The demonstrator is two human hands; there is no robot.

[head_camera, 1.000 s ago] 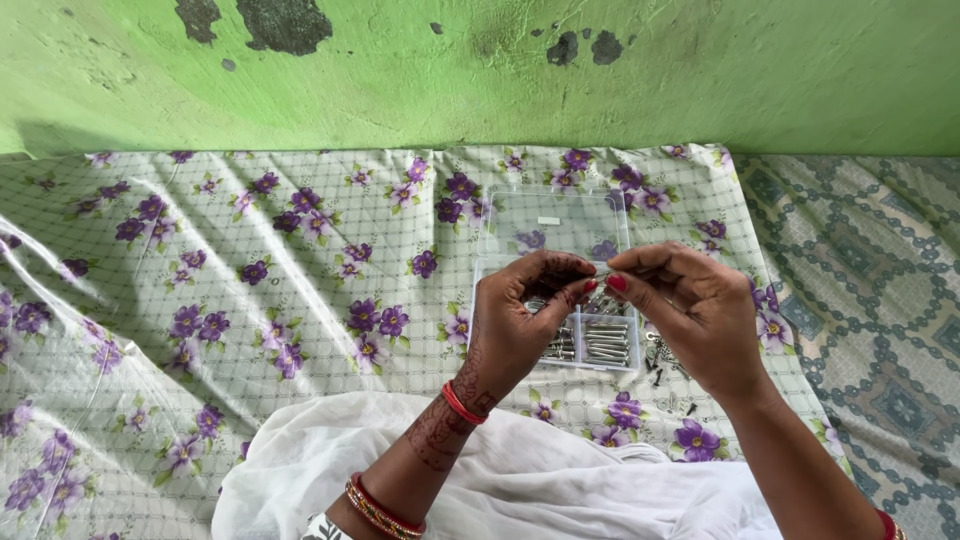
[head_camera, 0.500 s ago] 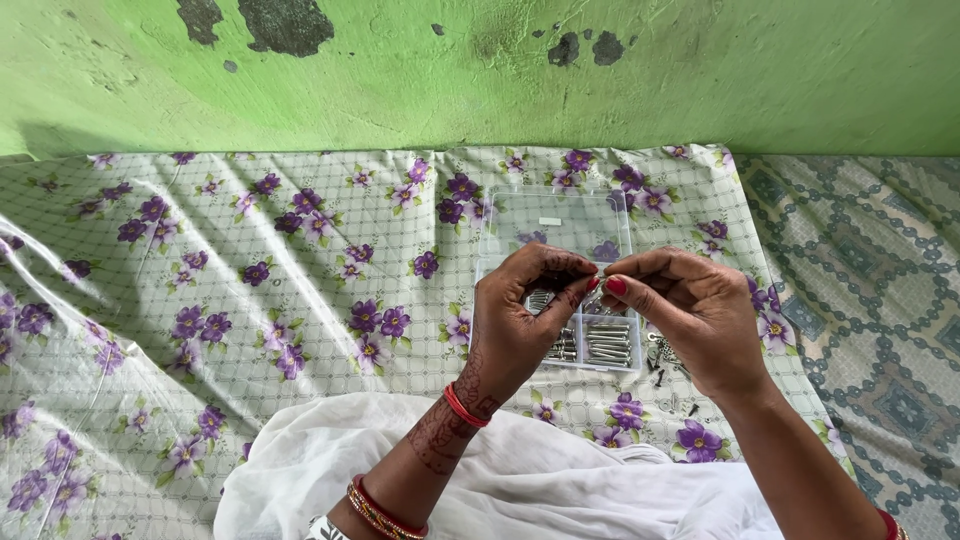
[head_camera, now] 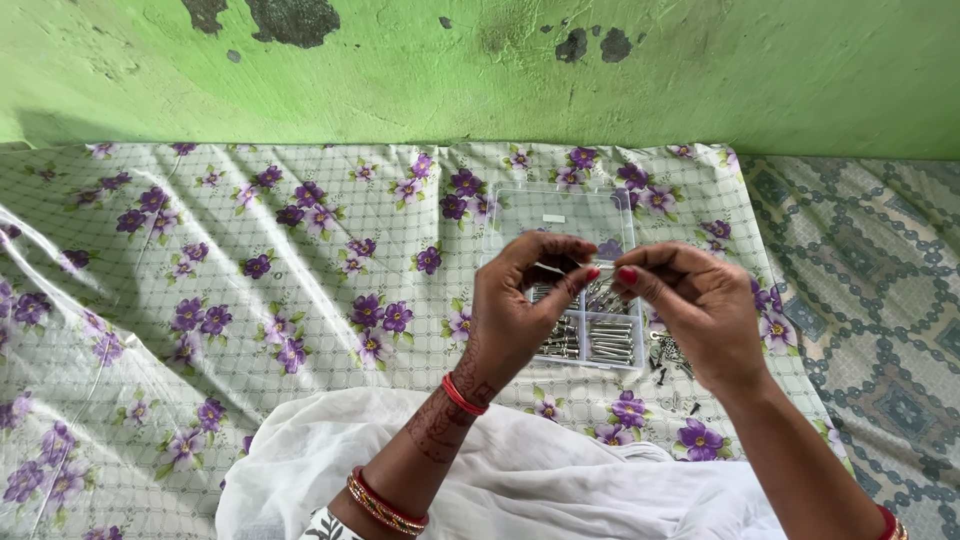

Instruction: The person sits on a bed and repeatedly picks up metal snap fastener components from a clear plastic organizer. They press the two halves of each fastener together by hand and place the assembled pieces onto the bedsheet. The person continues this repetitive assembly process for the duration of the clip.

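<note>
Cloth (head_camera: 250,300) w/ purple flowers on pale green checks, spread flat from the far left over most of the floor. Shiny clear plastic sheet (head_camera: 60,330) on top of it at the left edge, w/ bright creases. Green wall (head_camera: 400,90) behind, paint chipped off in dark spots near the top. White fabric (head_camera: 480,480) bunched up at bottom centre, close to the camera.

Left hand (head_camera: 520,315) raised in the middle, palm toward the right, dark red-brown drawn patterns on wrist & forearm. Red bangle (head_camera: 462,395) at the wrist, more red & gold bangles (head_camera: 385,505) lower on the arm. Thumb & first finger pinched shut on the left end of a thin silver screw (head_camera: 575,270).

Clear plastic box (head_camera: 560,215) right behind & under both hands, lid open & lying flat toward the wall. Lots of silver screws (head_camera: 605,340) lined up inside, split into small sections. Can't tell which section holds what.

Right hand (head_camera: 700,310) just beside the left one, fingertips nearly touching. Red nail polish. Thumb & first finger pinched on the right end of the same thin silver screw, so held between both hands, up above the box.

Few loose small dark screws (head_camera: 668,355) on the cloth, just right of the box, partly hidden by the right hand. Grey-green patterned mat (head_camera: 880,300) at the far right.
</note>
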